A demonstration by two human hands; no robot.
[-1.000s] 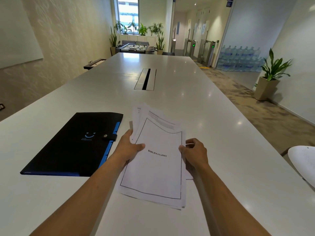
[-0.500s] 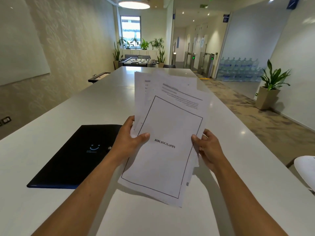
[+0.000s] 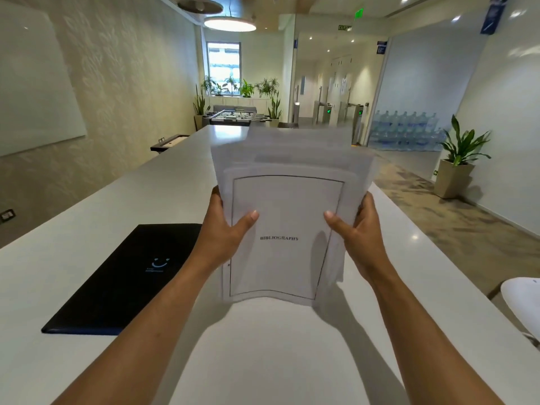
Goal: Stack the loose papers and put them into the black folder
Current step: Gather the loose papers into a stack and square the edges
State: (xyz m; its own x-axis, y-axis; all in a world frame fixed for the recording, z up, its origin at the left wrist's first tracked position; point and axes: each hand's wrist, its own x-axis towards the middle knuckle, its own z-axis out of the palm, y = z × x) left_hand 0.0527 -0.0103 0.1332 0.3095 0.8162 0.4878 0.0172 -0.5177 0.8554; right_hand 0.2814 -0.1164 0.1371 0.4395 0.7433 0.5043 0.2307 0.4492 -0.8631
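Papers [image 3: 287, 229] — you grip them upright, left hand [image 3: 226, 232] and right hand [image 3: 358, 232] clamping the sides, likely to square the edges over the bench [image 3: 263, 361].

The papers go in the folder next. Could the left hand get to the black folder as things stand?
Probably yes: the flat black folder lies closed beside the left hand, nothing between, but that hand grips the white paper stack.

The papers [image 3: 287, 229] are motion-blurred up top, they hide the folder [image 3: 122, 276]'s right edge, and its logo text is unreadable.
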